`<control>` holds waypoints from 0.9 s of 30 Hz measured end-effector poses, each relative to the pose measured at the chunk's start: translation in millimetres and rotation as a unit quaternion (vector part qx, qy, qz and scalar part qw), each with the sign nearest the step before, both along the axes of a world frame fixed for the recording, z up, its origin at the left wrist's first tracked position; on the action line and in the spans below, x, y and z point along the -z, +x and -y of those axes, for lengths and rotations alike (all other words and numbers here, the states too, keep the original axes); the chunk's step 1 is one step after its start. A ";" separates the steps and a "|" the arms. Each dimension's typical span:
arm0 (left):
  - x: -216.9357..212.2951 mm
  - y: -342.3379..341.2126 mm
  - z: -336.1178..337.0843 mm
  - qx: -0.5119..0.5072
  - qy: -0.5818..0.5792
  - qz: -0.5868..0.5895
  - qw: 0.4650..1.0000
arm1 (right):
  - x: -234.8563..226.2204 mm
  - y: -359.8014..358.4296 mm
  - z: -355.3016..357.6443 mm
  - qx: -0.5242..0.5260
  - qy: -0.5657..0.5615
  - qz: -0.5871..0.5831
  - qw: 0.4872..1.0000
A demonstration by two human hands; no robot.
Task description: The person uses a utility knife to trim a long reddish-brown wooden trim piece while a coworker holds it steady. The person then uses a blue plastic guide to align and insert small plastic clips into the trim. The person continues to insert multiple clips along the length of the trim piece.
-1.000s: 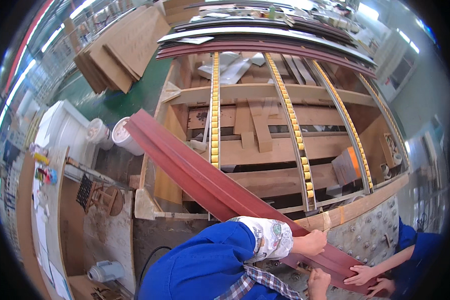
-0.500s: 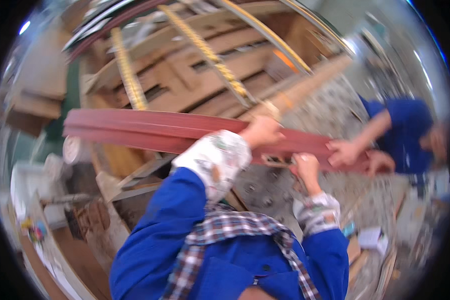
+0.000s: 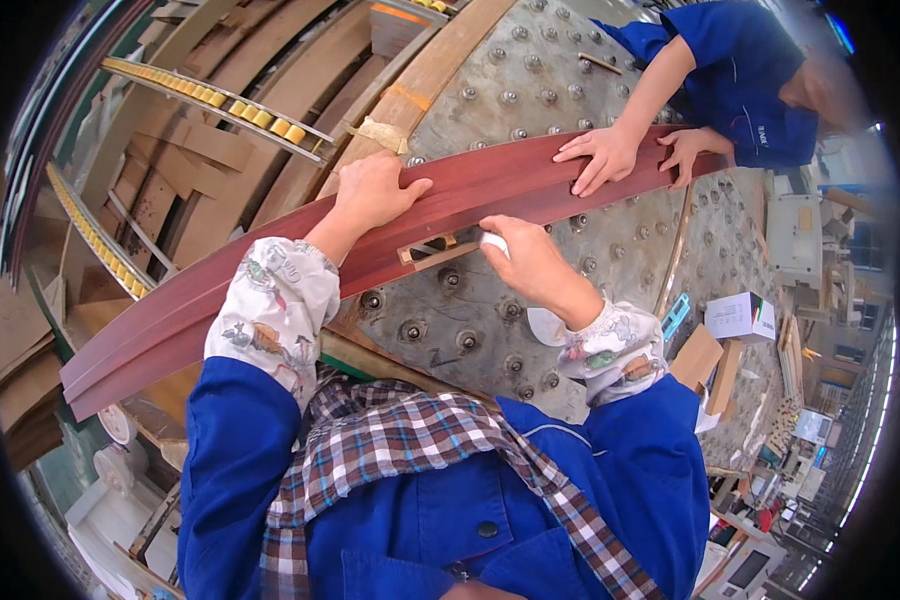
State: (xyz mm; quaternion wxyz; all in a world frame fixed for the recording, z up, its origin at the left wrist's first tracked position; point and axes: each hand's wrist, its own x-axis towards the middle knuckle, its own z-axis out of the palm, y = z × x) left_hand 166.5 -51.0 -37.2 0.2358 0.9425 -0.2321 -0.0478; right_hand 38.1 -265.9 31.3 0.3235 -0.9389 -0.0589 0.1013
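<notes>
1. At the far left, two rails of yellow rollers [image 3: 205, 95] are set over a wooden frame, and a white bucket [image 3: 117, 425] is seen below the left end of the board.
2. The long red-brown board [image 3: 470, 195] is laid slantwise, its left end brought toward the near side and its right end lying farther off. Lengthwise grooves are seen along it.
3. The left hand [image 3: 375, 195] is placed at the far edge of the board, back upward, with its fingers bent and its thumb stretched to the right. Whether the edge is gripped or only pressed cannot be told.
4. Between the two hands, at the near edge, a small pale-edged slot [image 3: 435, 250] is seen; whether it is cut into the board or formed by a separate piece cannot be told.
5. The right hand [image 3: 535, 260] is set just right of the slot, by the near edge, its fingers curled inward. A white patch is shown at its fingertips; what is grasped cannot be told.
6. Beneath the board, a grey metal table [image 3: 490, 345] is studded with round knobs.
7. Farther right, both hands of a co-worker [image 3: 602, 158] in blue are laid on the board, fingers spread.
8. At the near right, a white box [image 3: 740, 318] is placed on the table, with a light-blue tool [image 3: 675, 315] beside it.
</notes>
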 end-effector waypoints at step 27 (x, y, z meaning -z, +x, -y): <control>-1.7 4.6 -4.0 0.016 -0.067 -0.003 0.998 | -12.5 -2.1 -60.6 -0.017 -0.262 -0.067 0.963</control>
